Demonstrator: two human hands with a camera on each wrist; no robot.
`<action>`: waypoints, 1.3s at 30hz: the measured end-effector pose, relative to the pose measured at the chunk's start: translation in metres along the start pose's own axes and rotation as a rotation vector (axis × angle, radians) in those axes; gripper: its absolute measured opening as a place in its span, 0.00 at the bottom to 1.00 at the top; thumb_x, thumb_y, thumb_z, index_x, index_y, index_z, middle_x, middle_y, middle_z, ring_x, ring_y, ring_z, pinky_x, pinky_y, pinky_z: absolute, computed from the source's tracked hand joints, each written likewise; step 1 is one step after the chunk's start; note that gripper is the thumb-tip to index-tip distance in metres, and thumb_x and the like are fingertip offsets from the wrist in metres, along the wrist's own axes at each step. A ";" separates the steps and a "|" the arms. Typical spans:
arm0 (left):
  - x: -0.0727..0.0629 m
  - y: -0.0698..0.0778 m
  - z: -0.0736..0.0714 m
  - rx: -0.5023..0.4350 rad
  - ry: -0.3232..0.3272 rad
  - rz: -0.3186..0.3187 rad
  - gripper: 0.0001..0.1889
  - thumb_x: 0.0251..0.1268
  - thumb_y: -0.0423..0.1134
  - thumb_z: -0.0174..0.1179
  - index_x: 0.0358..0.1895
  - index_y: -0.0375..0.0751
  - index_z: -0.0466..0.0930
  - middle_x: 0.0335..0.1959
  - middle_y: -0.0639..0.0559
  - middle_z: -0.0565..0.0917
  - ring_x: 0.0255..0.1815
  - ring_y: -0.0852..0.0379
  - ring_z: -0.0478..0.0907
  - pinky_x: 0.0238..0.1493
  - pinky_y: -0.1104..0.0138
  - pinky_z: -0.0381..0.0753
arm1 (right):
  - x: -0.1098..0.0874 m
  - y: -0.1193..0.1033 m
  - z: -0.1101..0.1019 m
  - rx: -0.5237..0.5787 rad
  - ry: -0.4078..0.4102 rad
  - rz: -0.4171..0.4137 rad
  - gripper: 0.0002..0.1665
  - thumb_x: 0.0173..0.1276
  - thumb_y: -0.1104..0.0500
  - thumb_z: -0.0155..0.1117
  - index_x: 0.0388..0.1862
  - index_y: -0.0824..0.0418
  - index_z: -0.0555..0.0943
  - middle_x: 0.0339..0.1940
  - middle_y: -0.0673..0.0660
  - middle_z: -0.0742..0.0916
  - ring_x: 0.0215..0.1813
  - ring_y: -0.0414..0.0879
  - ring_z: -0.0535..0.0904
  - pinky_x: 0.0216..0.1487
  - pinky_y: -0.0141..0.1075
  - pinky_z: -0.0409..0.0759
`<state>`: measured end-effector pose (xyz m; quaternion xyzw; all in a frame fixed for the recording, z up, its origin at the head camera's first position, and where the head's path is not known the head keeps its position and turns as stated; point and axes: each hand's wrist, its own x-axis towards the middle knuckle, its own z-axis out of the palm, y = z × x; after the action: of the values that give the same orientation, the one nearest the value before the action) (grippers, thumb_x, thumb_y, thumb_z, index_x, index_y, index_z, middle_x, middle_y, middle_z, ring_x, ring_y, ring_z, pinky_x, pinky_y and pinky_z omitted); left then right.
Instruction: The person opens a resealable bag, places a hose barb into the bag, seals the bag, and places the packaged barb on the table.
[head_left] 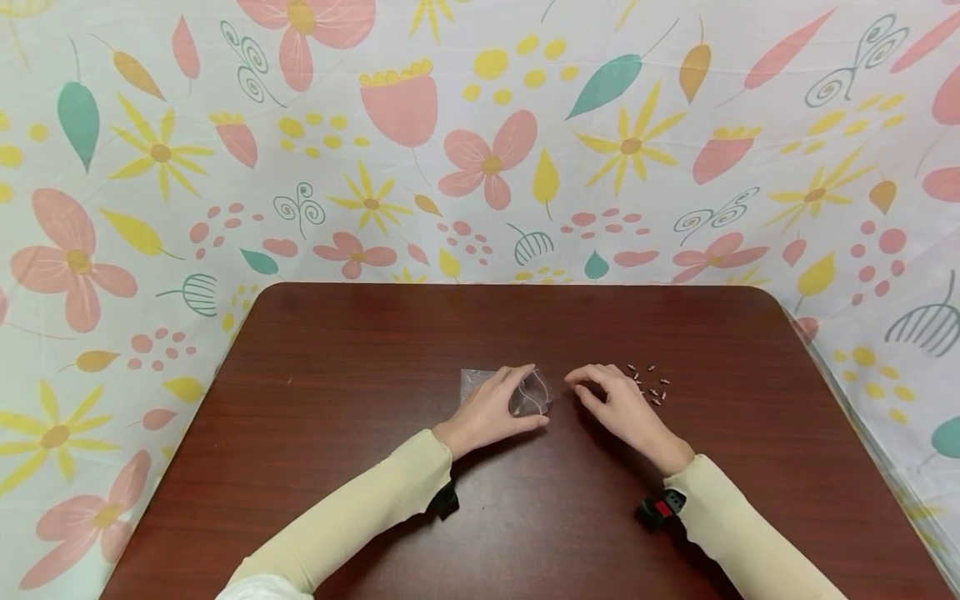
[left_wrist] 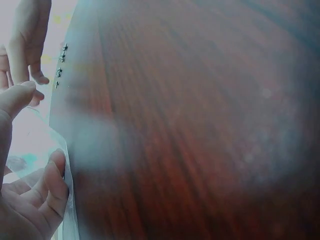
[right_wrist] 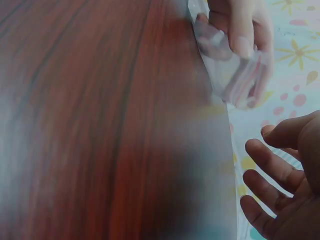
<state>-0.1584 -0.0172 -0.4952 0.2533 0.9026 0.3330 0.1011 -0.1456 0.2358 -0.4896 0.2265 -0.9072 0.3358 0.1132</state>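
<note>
A clear plastic zip bag [head_left: 532, 393] lies low over the table in the grasp of my left hand [head_left: 491, 412]. Its mouth bows apart toward the right, between thumb and fingers. In the right wrist view the left thumb lies along the zip edge of the bag [right_wrist: 227, 75], with other fingers behind the film. My right hand [head_left: 618, 408] hovers just right of the bag, fingers loosely bent and holding nothing. Several small metal pieces [head_left: 654, 392] are scattered beside and beyond it, some partly hidden by the hand. A few metal pieces [left_wrist: 62, 57] also show in the left wrist view.
The brown wood-grain table [head_left: 337, 333] has rounded far corners. A white cloth [head_left: 480, 167] printed with flowers and leaves hangs behind and around it. Black wrist straps with a camera [head_left: 660, 510] sit under the sleeves.
</note>
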 end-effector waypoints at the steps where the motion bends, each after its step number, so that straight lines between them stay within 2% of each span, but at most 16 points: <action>1: 0.000 0.000 0.000 0.001 -0.001 -0.001 0.47 0.64 0.63 0.69 0.82 0.52 0.61 0.69 0.47 0.75 0.60 0.49 0.80 0.57 0.56 0.82 | -0.001 0.002 -0.002 -0.011 0.008 0.000 0.12 0.68 0.71 0.70 0.48 0.59 0.88 0.45 0.53 0.90 0.49 0.55 0.83 0.49 0.54 0.80; 6: -0.001 0.000 0.000 0.002 -0.005 -0.007 0.47 0.64 0.65 0.68 0.83 0.54 0.60 0.70 0.48 0.74 0.61 0.48 0.80 0.57 0.56 0.82 | -0.011 0.012 -0.015 -0.034 0.014 0.042 0.12 0.69 0.69 0.71 0.49 0.59 0.88 0.46 0.54 0.90 0.51 0.56 0.82 0.51 0.55 0.79; 8: -0.001 0.001 0.000 0.002 -0.004 -0.010 0.47 0.64 0.65 0.69 0.83 0.54 0.60 0.70 0.48 0.74 0.61 0.48 0.80 0.57 0.56 0.82 | -0.014 0.015 -0.020 -0.028 0.010 0.067 0.12 0.69 0.69 0.71 0.50 0.60 0.87 0.47 0.55 0.90 0.53 0.57 0.82 0.57 0.60 0.77; 11: -0.002 0.002 0.000 0.002 -0.001 -0.008 0.47 0.64 0.65 0.69 0.82 0.53 0.61 0.69 0.48 0.75 0.61 0.48 0.80 0.57 0.56 0.82 | -0.020 0.020 -0.027 -0.028 0.009 0.094 0.12 0.70 0.66 0.72 0.51 0.60 0.87 0.47 0.55 0.90 0.51 0.56 0.82 0.55 0.60 0.78; 13: -0.002 0.002 0.000 0.005 0.000 -0.006 0.47 0.64 0.64 0.69 0.82 0.53 0.61 0.69 0.48 0.75 0.60 0.48 0.80 0.57 0.56 0.82 | -0.023 0.023 -0.032 -0.035 0.020 0.103 0.11 0.70 0.65 0.72 0.51 0.59 0.87 0.46 0.54 0.90 0.48 0.54 0.81 0.53 0.56 0.80; 15: -0.002 0.002 0.000 0.006 -0.001 -0.005 0.47 0.64 0.64 0.70 0.82 0.53 0.61 0.68 0.48 0.75 0.60 0.48 0.80 0.57 0.56 0.82 | -0.026 0.026 -0.036 -0.049 0.036 0.111 0.11 0.70 0.64 0.73 0.50 0.58 0.88 0.45 0.53 0.90 0.46 0.53 0.79 0.43 0.49 0.81; 19: -0.002 0.002 0.000 -0.003 -0.009 -0.011 0.47 0.64 0.65 0.69 0.82 0.54 0.60 0.69 0.48 0.75 0.60 0.48 0.80 0.56 0.56 0.82 | -0.031 0.032 -0.045 -0.062 0.074 0.132 0.11 0.68 0.63 0.74 0.49 0.58 0.89 0.46 0.54 0.90 0.45 0.51 0.78 0.42 0.36 0.76; 22: -0.002 0.001 0.000 -0.007 -0.011 -0.009 0.47 0.64 0.65 0.69 0.82 0.54 0.60 0.70 0.48 0.74 0.60 0.48 0.80 0.56 0.56 0.83 | -0.034 0.036 -0.051 -0.068 0.086 0.153 0.11 0.68 0.62 0.75 0.49 0.57 0.89 0.47 0.54 0.90 0.45 0.49 0.77 0.42 0.30 0.74; 28: -0.002 0.000 0.001 -0.012 -0.005 0.002 0.48 0.63 0.65 0.70 0.82 0.53 0.61 0.69 0.48 0.75 0.59 0.51 0.80 0.55 0.59 0.82 | -0.041 0.047 -0.061 -0.065 0.110 0.174 0.11 0.67 0.64 0.75 0.49 0.57 0.89 0.39 0.51 0.89 0.48 0.47 0.74 0.48 0.34 0.74; 33: -0.002 -0.001 0.001 -0.010 -0.001 0.000 0.48 0.63 0.65 0.70 0.82 0.53 0.61 0.68 0.48 0.76 0.58 0.52 0.80 0.54 0.59 0.83 | -0.048 0.056 -0.069 -0.069 0.136 0.182 0.12 0.66 0.64 0.76 0.48 0.55 0.90 0.39 0.52 0.90 0.51 0.43 0.72 0.48 0.34 0.71; 36: -0.003 0.000 0.001 -0.011 -0.005 -0.006 0.48 0.63 0.65 0.70 0.82 0.54 0.61 0.69 0.48 0.75 0.59 0.51 0.80 0.55 0.59 0.82 | -0.051 0.063 -0.073 -0.078 0.146 0.190 0.12 0.66 0.64 0.77 0.48 0.56 0.90 0.39 0.53 0.90 0.51 0.45 0.72 0.48 0.32 0.69; 39: -0.002 0.000 0.001 -0.014 -0.009 -0.009 0.48 0.63 0.65 0.70 0.82 0.54 0.61 0.69 0.48 0.75 0.59 0.51 0.80 0.56 0.58 0.82 | -0.053 0.070 -0.077 -0.077 0.148 0.206 0.12 0.65 0.65 0.77 0.47 0.57 0.90 0.39 0.56 0.90 0.54 0.53 0.73 0.50 0.37 0.68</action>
<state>-0.1562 -0.0181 -0.4957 0.2502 0.9010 0.3376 0.1081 -0.1292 0.3514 -0.4899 0.1025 -0.9271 0.3263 0.1534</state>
